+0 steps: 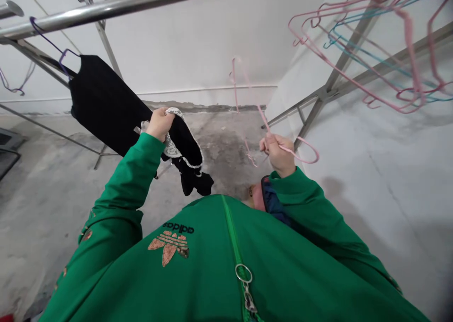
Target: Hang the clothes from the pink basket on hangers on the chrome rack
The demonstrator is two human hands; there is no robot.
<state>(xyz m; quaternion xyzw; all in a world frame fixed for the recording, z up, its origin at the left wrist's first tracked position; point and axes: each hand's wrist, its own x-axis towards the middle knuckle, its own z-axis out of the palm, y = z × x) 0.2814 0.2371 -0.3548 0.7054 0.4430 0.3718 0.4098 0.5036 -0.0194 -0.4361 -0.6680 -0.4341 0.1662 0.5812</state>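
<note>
My left hand point(160, 124) is closed around the edge of a black garment with white lace trim point(187, 140). Its lower part hangs bunched below my hand, toward the floor. Closed on a pink clothes hanger point(262, 114) is my right hand point(279, 153), which grips the wire near one rounded end. The rest of that hanger points up and away from me, partly blurred. Just beyond my left hand, a black sleeveless top point(106, 100) hangs on a purple hanger point(64, 60).
A metal rail point(141, 6) crosses the upper left. Several pink and blue hangers point(354, 67) hang at the upper right, beside a slanted metal frame point(323, 93). Another purple hanger point(19, 86) is at the far left. Below lies a stained concrete floor point(226, 133) against a white wall.
</note>
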